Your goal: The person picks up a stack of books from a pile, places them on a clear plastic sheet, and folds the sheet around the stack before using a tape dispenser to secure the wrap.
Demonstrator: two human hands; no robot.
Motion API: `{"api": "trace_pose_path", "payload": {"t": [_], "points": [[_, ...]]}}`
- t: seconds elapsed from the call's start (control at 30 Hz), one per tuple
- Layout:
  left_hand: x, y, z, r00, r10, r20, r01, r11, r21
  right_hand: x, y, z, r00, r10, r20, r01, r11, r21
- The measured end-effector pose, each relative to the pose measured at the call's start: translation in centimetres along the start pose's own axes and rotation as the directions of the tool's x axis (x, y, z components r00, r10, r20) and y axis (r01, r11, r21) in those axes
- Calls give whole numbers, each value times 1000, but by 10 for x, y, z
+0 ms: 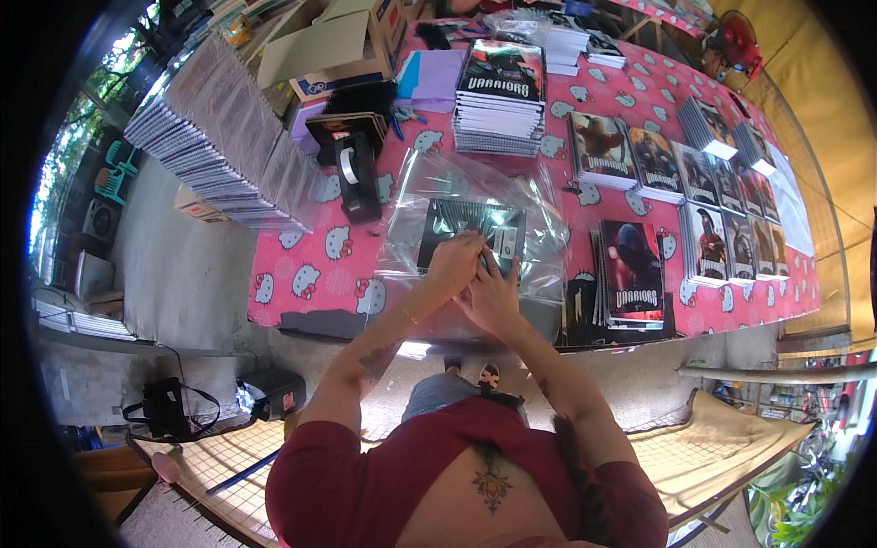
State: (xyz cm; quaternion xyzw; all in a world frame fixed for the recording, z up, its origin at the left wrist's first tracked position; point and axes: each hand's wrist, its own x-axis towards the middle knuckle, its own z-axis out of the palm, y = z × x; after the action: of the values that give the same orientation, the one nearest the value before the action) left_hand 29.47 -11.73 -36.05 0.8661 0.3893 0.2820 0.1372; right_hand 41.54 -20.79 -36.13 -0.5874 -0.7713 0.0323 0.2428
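In front of me a dark booklet point(448, 219) lies on a wide, crinkled sheet of clear plastic point(408, 215), close to the table's near edge. Glare from the film hides part of its cover. My left hand point(457, 263) rests over the booklet's lower middle, fingers bent and drawn together. Against it, slightly nearer and to the right, is my right hand point(491, 290), its fingers curled at the booklet's lower right part. The two hands touch. Whatever is pinched between their fingers is too small and covered to make out.
A black tape dispenser point(357, 178) stands left of the plastic. Behind it rises a tall stack of booklets point(499, 114). More stacks point(603, 151) fill the right side, one dark-covered pile point(632, 274) near my right arm. Far left are wrapped stacks point(219, 137) and an open carton point(338, 46).
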Motion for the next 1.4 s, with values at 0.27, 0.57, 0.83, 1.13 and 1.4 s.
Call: {"api": "trace_pose_path", "payload": {"t": [0.27,0.57,0.83,1.13,1.4], "points": [[2,8,-7,999,-5,45,3,999,40,116,42,-35,944,23,-330,112,917,384],[-9,-6,10,993,81,-85,-70,989,127,115,136,-146,814,437,382,-254,860,-443],[-3,-7,6,997,75,-24,-73,993,94,48,52,-22,993,-110,-33,104,984,-144],[-3,-104,-35,702,-707,-81,572,628,-528,45,50,-14,986,-110,-123,76,964,-256],[3,-114,-31,621,-619,480,631,32,-775,44,50,-16,987,-59,-149,31,983,-181]]}}
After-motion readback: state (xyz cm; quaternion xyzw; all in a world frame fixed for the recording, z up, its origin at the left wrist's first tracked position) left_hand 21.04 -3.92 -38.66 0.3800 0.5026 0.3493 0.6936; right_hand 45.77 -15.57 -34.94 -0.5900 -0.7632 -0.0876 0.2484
